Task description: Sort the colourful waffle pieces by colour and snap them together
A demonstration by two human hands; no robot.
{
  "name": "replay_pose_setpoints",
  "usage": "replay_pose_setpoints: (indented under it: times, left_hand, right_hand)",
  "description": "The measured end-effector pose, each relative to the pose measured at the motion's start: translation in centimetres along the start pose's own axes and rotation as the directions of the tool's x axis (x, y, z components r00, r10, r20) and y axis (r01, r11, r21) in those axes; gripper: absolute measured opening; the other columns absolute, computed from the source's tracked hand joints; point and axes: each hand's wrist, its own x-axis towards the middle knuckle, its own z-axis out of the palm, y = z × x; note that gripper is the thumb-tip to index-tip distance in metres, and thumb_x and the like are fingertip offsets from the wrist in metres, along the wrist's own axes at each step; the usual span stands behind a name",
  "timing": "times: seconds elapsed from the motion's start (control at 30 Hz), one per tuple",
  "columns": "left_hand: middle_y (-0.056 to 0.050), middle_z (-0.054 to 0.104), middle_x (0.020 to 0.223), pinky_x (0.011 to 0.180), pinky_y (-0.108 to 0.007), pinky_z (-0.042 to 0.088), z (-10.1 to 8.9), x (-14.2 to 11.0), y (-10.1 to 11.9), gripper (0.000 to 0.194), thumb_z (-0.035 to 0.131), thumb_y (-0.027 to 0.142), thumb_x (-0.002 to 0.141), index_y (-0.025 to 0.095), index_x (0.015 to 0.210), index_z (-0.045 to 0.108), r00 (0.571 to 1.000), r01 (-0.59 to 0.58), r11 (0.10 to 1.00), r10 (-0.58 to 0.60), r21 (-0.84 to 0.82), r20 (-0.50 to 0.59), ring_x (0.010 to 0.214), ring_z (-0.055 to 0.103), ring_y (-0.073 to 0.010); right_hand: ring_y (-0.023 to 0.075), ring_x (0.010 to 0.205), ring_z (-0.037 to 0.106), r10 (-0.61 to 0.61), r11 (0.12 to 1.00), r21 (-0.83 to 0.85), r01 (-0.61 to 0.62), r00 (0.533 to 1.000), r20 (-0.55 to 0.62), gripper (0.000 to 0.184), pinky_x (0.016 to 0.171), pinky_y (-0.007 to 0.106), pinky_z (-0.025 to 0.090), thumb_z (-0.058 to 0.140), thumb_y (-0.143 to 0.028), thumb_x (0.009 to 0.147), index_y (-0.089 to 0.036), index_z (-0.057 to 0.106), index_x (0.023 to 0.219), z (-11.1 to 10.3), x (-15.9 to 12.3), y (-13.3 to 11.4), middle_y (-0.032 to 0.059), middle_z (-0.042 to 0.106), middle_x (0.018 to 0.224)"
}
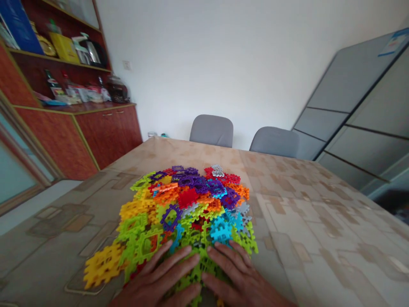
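A heap of interlocking plastic tiles (191,204) with toothed edges covers the near middle of the table. Both my hands lie on its near side, palms down. My left hand (162,277) rests with fingers spread over green and red tiles. Beside it, my right hand (236,273) has its fingers stretched over green tiles, just short of some light blue tiles (221,229). Neither hand grips a tile. A yellow tile (104,264) sticks out at the heap's left edge. Purple tiles (188,179) lie towards the back, near a red tile (188,197). What lies under my palms is hidden.
The table (306,221) has a patterned beige cover. Two grey chairs stand at its far side, a left chair (211,130) and a right chair (274,140). A wooden cabinet (108,132) with bottles and a kettle is at left. Grey panelled doors (338,85) stand at right.
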Motion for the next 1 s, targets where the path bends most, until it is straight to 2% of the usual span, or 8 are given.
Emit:
replay_pose_setpoints:
  times: [0.13,0.23,0.37,0.6,0.73,0.8,0.93,1.0]
  left_hand:
    - [-0.005,0.065,0.141,0.128,-0.038,0.012,0.2,0.6,-0.6,0.045,0.049,0.056,0.100,0.028,0.129,0.067,1.000,0.013,0.998,-0.013,0.059,-0.013,0.140,0.048,-0.0225]
    - [-0.004,0.059,0.148,0.126,-0.037,0.023,0.3,0.5,-0.6,0.044,0.062,0.054,0.094,0.028,0.130,0.067,0.999,0.044,0.999,-0.045,0.030,0.021,0.143,0.044,-0.0228]
    - [-0.003,0.057,0.150,0.129,-0.043,0.008,0.8,0.5,-0.3,0.035,0.064,0.030,0.090,0.028,0.125,0.069,0.997,0.082,0.997,-0.082,0.009,0.000,0.147,0.040,-0.0222]
    - [0.000,0.060,0.147,0.128,-0.043,-0.001,0.3,0.7,-0.1,0.035,0.054,0.018,0.092,0.027,0.122,0.069,0.995,0.099,0.995,-0.099,0.014,-0.031,0.144,0.045,-0.0201]
    - [0.001,0.057,0.150,0.128,-0.042,-0.004,-0.5,0.5,-0.4,0.037,0.049,0.019,0.096,0.027,0.127,0.068,0.996,0.087,0.996,-0.088,-0.011,-0.022,0.146,0.041,-0.0184]
    - [0.004,0.058,0.149,0.129,-0.042,-0.003,-0.5,0.1,-1.0,0.038,0.047,0.017,0.098,0.029,0.129,0.066,0.993,0.108,0.994,-0.108,-0.003,-0.049,0.146,0.041,-0.0170]
    - [0.000,0.048,0.158,0.128,-0.046,0.000,0.7,-1.4,-3.1,0.043,0.052,0.030,0.100,0.026,0.142,0.056,0.947,0.309,0.949,-0.301,0.057,-0.115,0.152,0.030,-0.0216]
    - [-0.006,0.042,0.161,0.128,-0.045,0.003,1.6,-2.1,-4.0,0.050,0.054,0.034,0.098,0.021,0.147,0.051,0.896,0.434,0.898,-0.423,0.070,-0.131,0.153,0.026,-0.0253]
  right_hand:
    - [0.0290,0.143,0.046,-0.008,1.000,0.011,0.007,1.000,0.014,0.047,0.116,0.052,0.042,0.053,-0.033,0.105,-0.028,0.047,0.151,-0.5,1.4,0.4,0.0109,0.055,0.152]
    - [0.0303,0.150,0.036,0.031,0.992,0.119,-0.043,0.995,0.099,0.063,0.120,0.055,0.033,0.061,-0.047,0.099,-0.028,0.040,0.156,-0.9,2.0,0.7,0.0130,0.046,0.158]
    - [0.0339,0.154,0.025,0.052,0.959,0.264,-0.104,0.979,0.198,0.093,0.123,0.060,0.022,0.063,-0.070,0.088,-0.027,0.026,0.162,-1.1,3.1,1.3,0.0149,0.031,0.166]
    - [0.0335,0.153,0.025,0.064,0.943,0.311,-0.120,0.981,0.184,0.087,0.124,0.060,0.018,0.058,-0.069,0.092,-0.030,0.024,0.162,-1.6,4.0,1.6,0.0130,0.031,0.167]
    - [0.0294,0.143,0.043,0.152,0.937,0.322,-0.139,0.988,-0.017,0.059,0.121,0.054,0.027,0.045,-0.057,0.103,-0.031,0.037,0.155,-2.1,3.3,2.3,0.0083,0.051,0.154]
    - [0.0295,0.140,0.045,0.369,0.903,0.301,-0.308,0.912,-0.176,0.044,0.117,0.056,0.031,0.038,-0.043,0.107,-0.031,0.043,0.149,-1.5,2.7,3.2,0.0086,0.053,0.149]
    - [0.0344,0.142,0.040,0.750,0.660,0.363,-0.658,0.596,-0.285,0.044,0.116,0.064,0.030,0.034,-0.044,0.108,-0.025,0.049,0.144,0.8,1.2,5.8,0.0148,0.048,0.150]
    - [0.0348,0.142,0.040,0.796,0.605,0.391,-0.694,0.549,-0.256,0.049,0.117,0.065,0.030,0.033,-0.048,0.107,-0.022,0.048,0.145,2.0,0.7,6.7,0.0164,0.048,0.149]
